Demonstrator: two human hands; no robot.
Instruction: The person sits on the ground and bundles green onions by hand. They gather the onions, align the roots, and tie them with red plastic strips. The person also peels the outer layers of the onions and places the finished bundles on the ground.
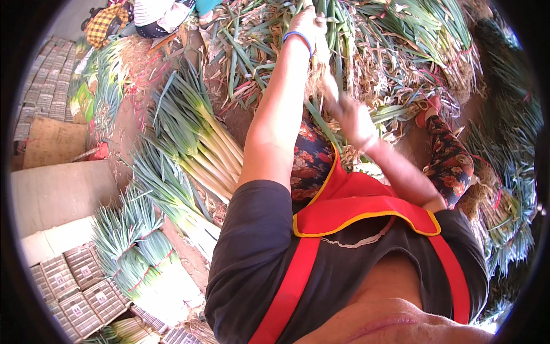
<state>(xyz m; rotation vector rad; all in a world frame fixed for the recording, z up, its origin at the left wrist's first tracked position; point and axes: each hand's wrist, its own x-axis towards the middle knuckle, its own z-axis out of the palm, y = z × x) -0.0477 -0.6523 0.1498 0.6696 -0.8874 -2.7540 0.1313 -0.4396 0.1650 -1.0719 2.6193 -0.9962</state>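
Note:
My left hand (307,24), with a blue band at the wrist, is stretched far forward at the top. Its fingers are wrapped round pale stalks of long green onion (322,50), whose ends hang toward me. Below and to the right, my right hand (356,123) is smeared by motion close to the lower ends of those stalks. Whether it grips anything does not show. Under both hands spreads a heap of green onions and dry peeled leaves (366,63).
Cleaned green onions (206,146) lie in a pile left of my left arm, with tied bundles (143,252) nearer. Stacked crates (80,281) and cardboard (63,192) stand at far left. More unpeeled bundles (498,212) line the right. Another person (160,14) sits at top left.

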